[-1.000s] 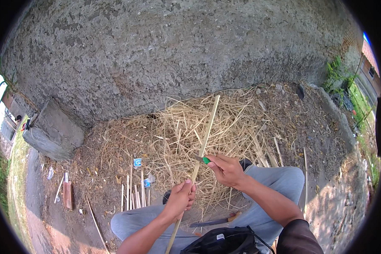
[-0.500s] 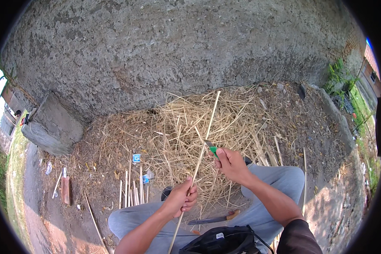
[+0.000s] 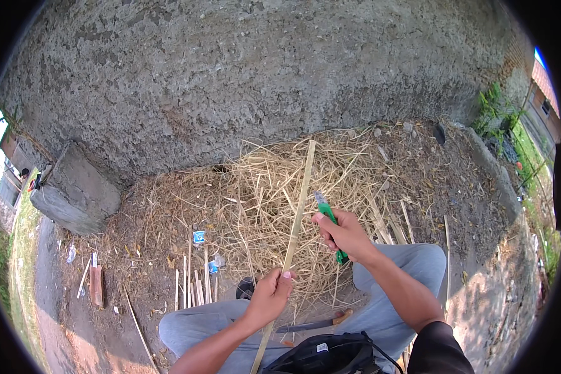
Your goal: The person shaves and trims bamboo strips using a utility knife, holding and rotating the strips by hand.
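Observation:
My left hand [image 3: 271, 294] is closed around a long, thin bamboo strip [image 3: 302, 202]. The strip slants from beside my lap up toward the wall, its flat, wider face turned upward. In my right hand [image 3: 344, 235] is a green utility knife [image 3: 328, 215], gripped by its handle. Its blade end points up and stands just right of the strip, apart from it. Beneath both hands lies a heap of pale bamboo shavings [image 3: 268, 187].
A rough grey wall [image 3: 280, 75] rises beyond the heap. Several cut bamboo sticks [image 3: 199, 290] lie left of my knee. A large knife [image 3: 311, 325] rests on the ground between my legs, near a black bag [image 3: 330, 355]. A concrete block [image 3: 81, 190] stands at the left.
The utility knife has come off the strip and turned in my right hand. The strip has rolled to show a wider face. My left hand has changed its hold, fingers now underneath.

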The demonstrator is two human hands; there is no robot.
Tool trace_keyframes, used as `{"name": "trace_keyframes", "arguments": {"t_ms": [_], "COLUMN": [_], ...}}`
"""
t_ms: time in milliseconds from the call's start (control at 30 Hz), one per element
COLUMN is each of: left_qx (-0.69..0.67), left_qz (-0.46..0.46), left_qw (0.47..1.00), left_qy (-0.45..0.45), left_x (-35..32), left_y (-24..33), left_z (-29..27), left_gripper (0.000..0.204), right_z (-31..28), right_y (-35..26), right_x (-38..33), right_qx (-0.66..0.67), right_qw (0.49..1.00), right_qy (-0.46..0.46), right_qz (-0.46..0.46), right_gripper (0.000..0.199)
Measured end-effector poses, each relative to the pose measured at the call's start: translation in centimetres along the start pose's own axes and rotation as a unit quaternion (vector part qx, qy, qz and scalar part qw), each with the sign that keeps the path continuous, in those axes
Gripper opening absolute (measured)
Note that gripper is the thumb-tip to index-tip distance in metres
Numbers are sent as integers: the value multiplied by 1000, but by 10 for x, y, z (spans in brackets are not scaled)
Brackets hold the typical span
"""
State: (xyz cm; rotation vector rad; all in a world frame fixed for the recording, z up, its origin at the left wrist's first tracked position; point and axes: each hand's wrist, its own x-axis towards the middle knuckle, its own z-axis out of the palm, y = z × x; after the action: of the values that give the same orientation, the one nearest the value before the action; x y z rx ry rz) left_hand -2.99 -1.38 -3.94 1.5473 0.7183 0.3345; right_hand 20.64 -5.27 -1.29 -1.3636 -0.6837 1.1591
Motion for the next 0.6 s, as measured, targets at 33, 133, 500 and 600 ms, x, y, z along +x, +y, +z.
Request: {"name": "trace_keyframes", "arguments": {"t_ms": [33,133,500,600], "left_qx": [0,-9,-13,-18], "left_qz": [-1,-27,-31,-37], "left_qw": [1000,1000,999,999], "left_qy": [-1,0,6,4], "left_x": [0,-1,-1,-1], "left_y": [3,10,9,10], "left_z": [0,0,-1,0], "left_gripper": [30,34,38,39], "right_z": [1,0,-2,-2], "right_y": [2,14,17,19], "right_x": [-1,4,4,4], "right_qx": [-23,-92,-246,-233], "right_qw": [1000,994,961,966], "right_qy": [4,10,32,58], "right_qz": [-11,-60,-124,-98], "right_gripper": [34,34,40,43]}}
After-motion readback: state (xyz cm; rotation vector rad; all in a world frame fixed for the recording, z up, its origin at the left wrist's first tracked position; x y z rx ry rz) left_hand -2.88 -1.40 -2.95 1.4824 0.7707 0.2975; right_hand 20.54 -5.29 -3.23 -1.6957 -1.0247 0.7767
